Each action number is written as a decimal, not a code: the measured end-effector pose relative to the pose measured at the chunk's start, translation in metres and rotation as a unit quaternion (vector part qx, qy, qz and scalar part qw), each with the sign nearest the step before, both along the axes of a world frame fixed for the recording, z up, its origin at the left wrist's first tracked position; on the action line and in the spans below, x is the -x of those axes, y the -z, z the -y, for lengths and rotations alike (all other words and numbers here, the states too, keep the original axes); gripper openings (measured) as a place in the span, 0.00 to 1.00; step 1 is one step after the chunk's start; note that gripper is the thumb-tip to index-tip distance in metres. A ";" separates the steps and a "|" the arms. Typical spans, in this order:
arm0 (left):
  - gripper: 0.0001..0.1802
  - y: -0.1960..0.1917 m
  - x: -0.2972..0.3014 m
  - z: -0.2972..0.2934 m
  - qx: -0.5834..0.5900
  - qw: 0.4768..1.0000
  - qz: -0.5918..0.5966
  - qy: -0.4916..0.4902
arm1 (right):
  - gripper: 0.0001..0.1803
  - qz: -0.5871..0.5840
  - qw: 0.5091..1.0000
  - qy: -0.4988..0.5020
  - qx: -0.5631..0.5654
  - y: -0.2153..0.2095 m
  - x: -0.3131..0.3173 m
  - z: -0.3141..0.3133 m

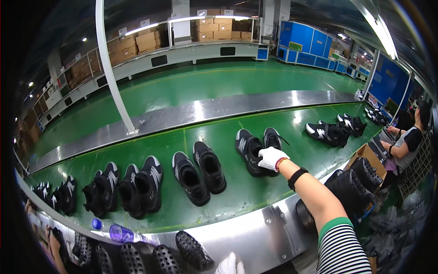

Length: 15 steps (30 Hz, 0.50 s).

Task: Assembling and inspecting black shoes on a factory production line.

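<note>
My right hand (272, 158), in a white glove, reaches out over the green conveyor belt (232, 201) and grips the right shoe of a black pair (247, 147) with white heels. Another black pair (199, 171) lies just left of it on the belt. My left hand (229, 266), also white-gloved, shows only its fingertips at the bottom edge over the steel rim (255, 237), close to a black perforated shoe form (194, 250). What the left hand holds cannot be seen.
More black pairs (137, 185) lie leftward along the belt, and others (329, 132) to the right. A row of black shoe forms (132, 258) lines the near edge. A purple water bottle (119, 234) lies on the rim. A seated person (406, 146) works at right beside a cardboard box (367, 155).
</note>
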<state>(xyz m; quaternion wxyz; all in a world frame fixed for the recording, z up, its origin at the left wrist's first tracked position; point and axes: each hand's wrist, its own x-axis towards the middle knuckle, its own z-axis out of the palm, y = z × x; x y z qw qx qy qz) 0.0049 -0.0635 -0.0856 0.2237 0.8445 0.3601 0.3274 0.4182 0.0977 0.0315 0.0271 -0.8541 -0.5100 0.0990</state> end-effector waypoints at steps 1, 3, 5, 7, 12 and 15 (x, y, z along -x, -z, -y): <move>0.16 -0.001 -0.001 0.000 0.002 1.000 -0.003 -0.001 | 0.21 0.002 0.999 -0.017 0.028 -0.006 0.016 0.008; 0.16 -0.002 -0.002 -0.003 -0.003 1.000 -0.006 0.006 | 0.19 -0.006 0.997 -0.043 0.063 -0.018 0.048 0.028; 0.17 -0.003 -0.002 -0.001 -0.003 1.000 0.007 0.013 | 0.19 -0.031 0.994 -0.081 0.064 -0.033 0.087 0.059; 0.27 -0.009 -0.007 -0.009 -0.045 0.998 0.047 0.021 | 0.18 -0.040 0.991 -0.096 0.086 -0.051 0.123 0.092; 0.28 -0.020 -0.016 -0.003 0.085 0.988 0.117 -0.056 | 0.19 -0.060 0.978 -0.199 0.025 -0.079 0.192 0.188; 0.34 -0.060 -0.029 -0.011 -0.007 0.992 0.124 -0.010 | 0.20 -0.084 0.974 -0.194 0.079 -0.076 0.222 0.229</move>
